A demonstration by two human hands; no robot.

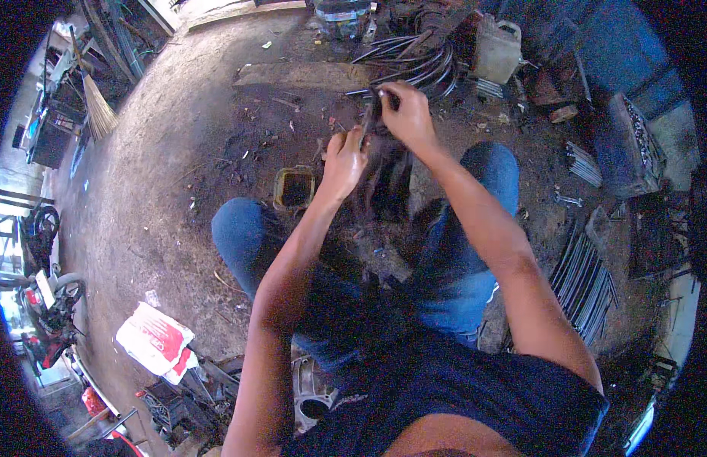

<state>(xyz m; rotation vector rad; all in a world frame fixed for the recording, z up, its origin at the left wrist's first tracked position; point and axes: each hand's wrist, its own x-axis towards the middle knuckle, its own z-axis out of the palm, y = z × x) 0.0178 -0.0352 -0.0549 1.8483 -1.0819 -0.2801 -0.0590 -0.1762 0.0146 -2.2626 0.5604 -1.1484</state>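
I sit low on the dirt floor (163, 152) with my knees spread, in blue jeans (460, 282), and both my hands are up in front of me between my legs. My left hand (343, 161) is clenched around the lower part of a dark, greasy piece (385, 179) that hangs down between my knees; it is too dark to tell just what it is. My right hand (406, 114) is above it, fingers pinched on the top end of the same piece. Just beyond my right hand lies a bundle of black cables (422, 65) beside a wooden plank (304, 75). A small square tin (294, 188) stands on the ground near my left wrist. A broom (97, 103) lies far off to my left, and a row of metal rods (582, 282) lies by my right leg.
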